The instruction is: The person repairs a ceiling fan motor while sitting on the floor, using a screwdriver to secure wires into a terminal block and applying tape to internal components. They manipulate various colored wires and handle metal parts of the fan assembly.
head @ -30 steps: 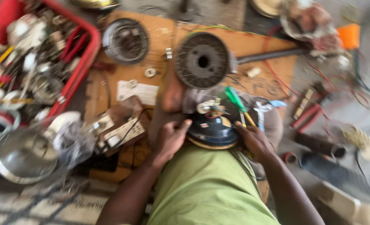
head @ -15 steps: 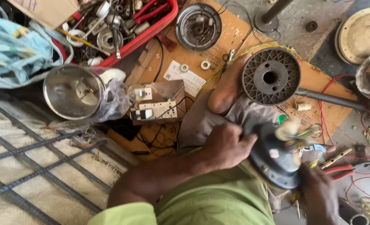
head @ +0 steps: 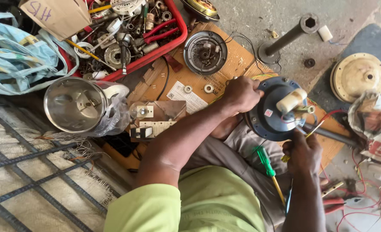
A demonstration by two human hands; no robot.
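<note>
My left hand (head: 240,95) grips the left rim of a dark blue round fan motor (head: 265,114), held tilted above my lap and the wooden board (head: 237,60). A cream cylindrical capacitor (head: 291,101) and red and yellow wires sit on the motor's face. My right hand (head: 304,152) is closed at the motor's lower edge, where the wires come out. A green-handled screwdriver (head: 264,160) lies on my lap between my arms.
A second round motor part (head: 205,52) and two small bearings lie on the board. A red tray (head: 175,36) of tools is at the back, a steel bowl (head: 72,105) and switch panel (head: 156,124) at left. A cream cover (head: 358,77) and pipe stand (head: 285,41) lie at right.
The view has swung to the right. Both hands have lifted the fan motor from my lap and tilted it over the board, where it covers the ribbed disc.
</note>
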